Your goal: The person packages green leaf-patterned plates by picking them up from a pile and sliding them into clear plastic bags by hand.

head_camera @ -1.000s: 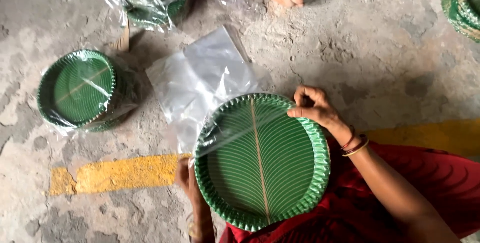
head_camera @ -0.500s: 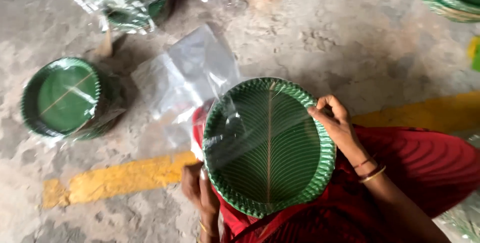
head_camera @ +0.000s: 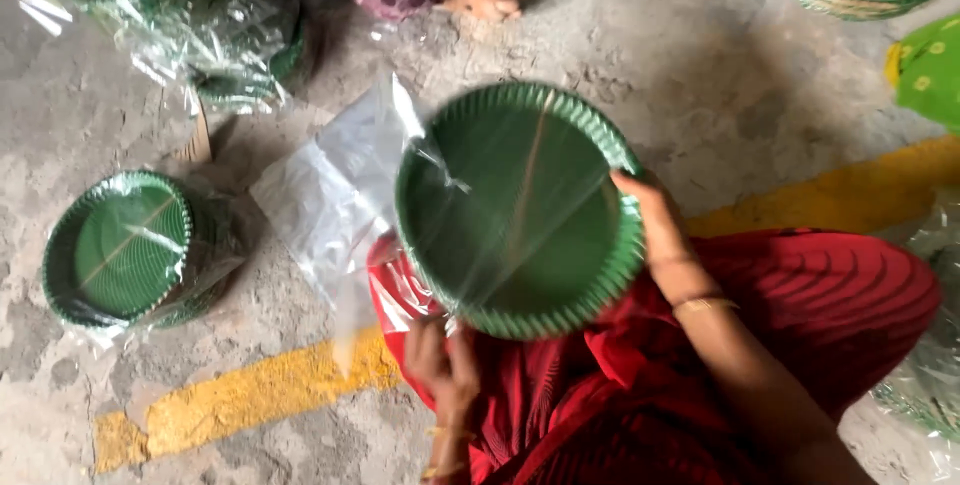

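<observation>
held pack: a round stack of green plates (head_camera: 520, 210) in the middle, partly inside a clear plastic bag (head_camera: 335, 200); the bag hangs out to the left, over the floor.
left pack: a round green stack (head_camera: 118, 250) on the floor, wrapped in clear film.
top left: more green stacks in crumpled clear plastic (head_camera: 215, 35).
lower right edge: some clear plastic (head_camera: 925, 375), contents unclear.

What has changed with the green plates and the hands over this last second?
The stack of green plates has been turned in its clear bag; its centre rib, once upright, now slants. The right hand stays on the rim, the left hand below. The wrapped stack has not moved.
</observation>
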